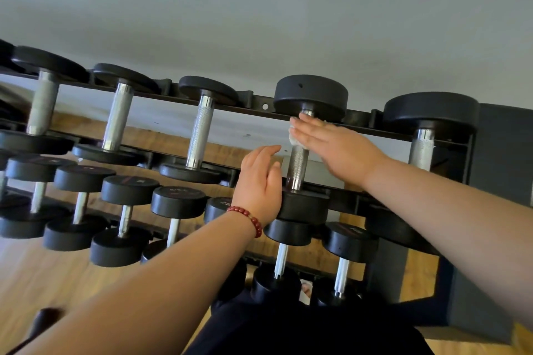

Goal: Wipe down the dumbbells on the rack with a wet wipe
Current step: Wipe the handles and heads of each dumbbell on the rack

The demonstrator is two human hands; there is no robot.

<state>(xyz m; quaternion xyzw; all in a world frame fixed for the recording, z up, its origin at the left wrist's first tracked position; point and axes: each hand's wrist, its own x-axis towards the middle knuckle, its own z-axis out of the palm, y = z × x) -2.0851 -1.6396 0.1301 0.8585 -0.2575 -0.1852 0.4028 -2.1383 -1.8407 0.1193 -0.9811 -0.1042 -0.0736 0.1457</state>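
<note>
A black dumbbell (310, 95) with a knurled steel handle (297, 166) lies across the top tier of the rack (253, 105). My right hand (334, 144) lies flat with straight fingers over the upper part of that handle, pressing a white wet wipe (293, 140) against it; only a small edge of the wipe shows. My left hand (261, 181), with a red bead bracelet at the wrist, has straight fingers and rests against the near head (304, 207) of the same dumbbell, left of the handle.
Several more dumbbells fill the top tier, including one at the far right (429, 112) and one to the left (202, 130). Smaller dumbbells (127, 219) line the lower tiers. A grey wall rises behind; wooden floor (37, 274) lies below.
</note>
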